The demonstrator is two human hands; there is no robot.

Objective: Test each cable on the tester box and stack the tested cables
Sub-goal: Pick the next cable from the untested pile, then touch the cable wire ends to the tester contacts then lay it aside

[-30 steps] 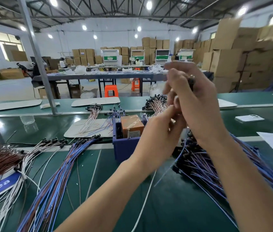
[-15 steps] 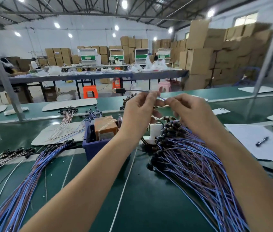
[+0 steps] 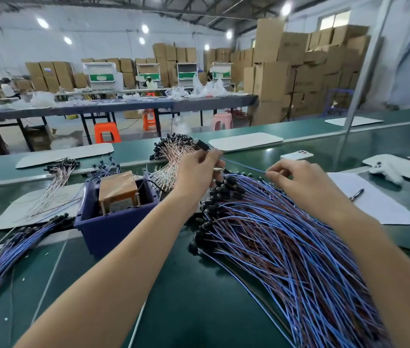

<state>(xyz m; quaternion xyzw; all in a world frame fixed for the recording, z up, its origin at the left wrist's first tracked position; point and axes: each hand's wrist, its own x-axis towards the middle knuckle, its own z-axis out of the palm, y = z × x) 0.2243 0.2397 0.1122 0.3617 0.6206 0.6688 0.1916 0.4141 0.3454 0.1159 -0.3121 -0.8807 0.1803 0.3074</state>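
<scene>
A single blue cable (image 3: 244, 165) with a black plug end is stretched between my two hands above the bench. My left hand (image 3: 196, 172) pinches it just behind the plug. My right hand (image 3: 296, 179) pinches the wire farther along. Below them lies a big pile of blue and brown cables (image 3: 286, 242) with black plugs, fanned out to the right. The tester box (image 3: 118, 190), orange-brown, sits in a dark blue bin (image 3: 113, 227) left of my left forearm. Another bundle of blue cables (image 3: 15, 257) lies at the far left.
A heap of pinkish-white cables (image 3: 171, 156) lies behind the bin, and thinner ones rest on a white mat (image 3: 15, 212). A sheet of paper (image 3: 379, 204) with a pen, a white phone (image 3: 296, 155) and a white glove (image 3: 384, 169) lie on the right.
Both hands came down from face height to just above the cable pile and moved apart, drawing the single cable out between them. The view swung right and downward.
</scene>
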